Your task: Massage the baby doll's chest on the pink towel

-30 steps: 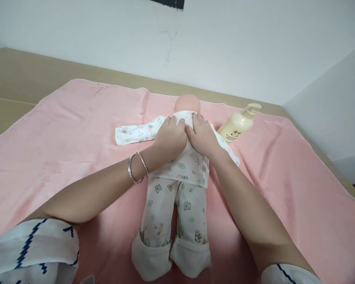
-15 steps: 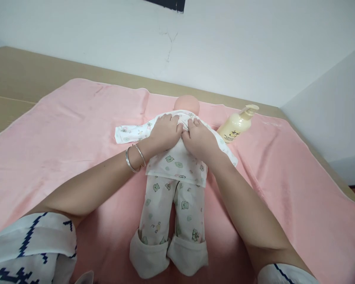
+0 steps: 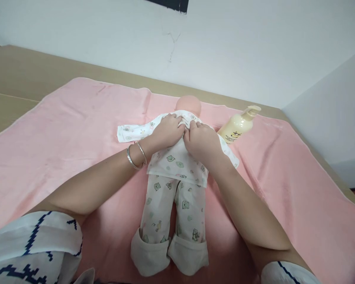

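A baby doll (image 3: 188, 104) lies stretched out in a white printed baby shirt (image 3: 174, 161) and matching trousers (image 3: 185, 205) with turned-up cuffs. Only the smooth back or top of its head shows; no face is visible. My left hand (image 3: 169, 130), two silver bangles at its wrist, has its fingers curled into the cloth near the shirt's neck. Close beside it, my right hand (image 3: 203, 141) is closed on the same area, thumb near the other thumb. Small folds of cloth bunch up between the two hands. The shirt's left sleeve (image 3: 129, 133) extends flat across the blanket.
A pink blanket (image 3: 85, 157) covers much of the wooden surface (image 3: 44, 63). To the right of the doll's shoulder, a pale yellow pump bottle (image 3: 236, 125) lies tilted on the blanket. White walls (image 3: 239, 47) rise behind and at the right.
The fingers of both hands have curled in more, and the shirt cloth between them is gathered into folds. The doll and bottle stay in place; the view shifts slightly.
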`<state>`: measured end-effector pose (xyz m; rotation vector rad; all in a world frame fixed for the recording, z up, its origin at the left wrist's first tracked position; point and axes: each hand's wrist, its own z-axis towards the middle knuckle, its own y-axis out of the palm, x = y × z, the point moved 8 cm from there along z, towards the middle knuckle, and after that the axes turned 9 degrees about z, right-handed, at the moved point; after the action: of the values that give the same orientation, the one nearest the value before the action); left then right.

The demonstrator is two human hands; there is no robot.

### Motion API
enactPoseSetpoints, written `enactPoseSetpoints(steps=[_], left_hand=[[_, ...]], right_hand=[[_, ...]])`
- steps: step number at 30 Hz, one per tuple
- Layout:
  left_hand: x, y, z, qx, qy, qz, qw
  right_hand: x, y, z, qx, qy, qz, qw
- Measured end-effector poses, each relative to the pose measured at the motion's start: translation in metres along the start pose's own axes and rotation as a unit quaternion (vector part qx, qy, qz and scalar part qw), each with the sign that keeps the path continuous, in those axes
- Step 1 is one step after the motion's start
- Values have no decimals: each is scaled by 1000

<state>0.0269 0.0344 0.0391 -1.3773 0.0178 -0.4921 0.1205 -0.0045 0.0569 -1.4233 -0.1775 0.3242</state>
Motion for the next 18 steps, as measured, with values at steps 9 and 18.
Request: enactPoseSetpoints(steps=[9, 18], left_hand=[[-10, 14, -3, 71, -47, -25, 996], [-13, 16, 2, 53, 3, 2, 999]], right_hand=[[18, 6, 14, 30, 13, 148, 988], [33, 21, 25, 40, 16, 202, 978]])
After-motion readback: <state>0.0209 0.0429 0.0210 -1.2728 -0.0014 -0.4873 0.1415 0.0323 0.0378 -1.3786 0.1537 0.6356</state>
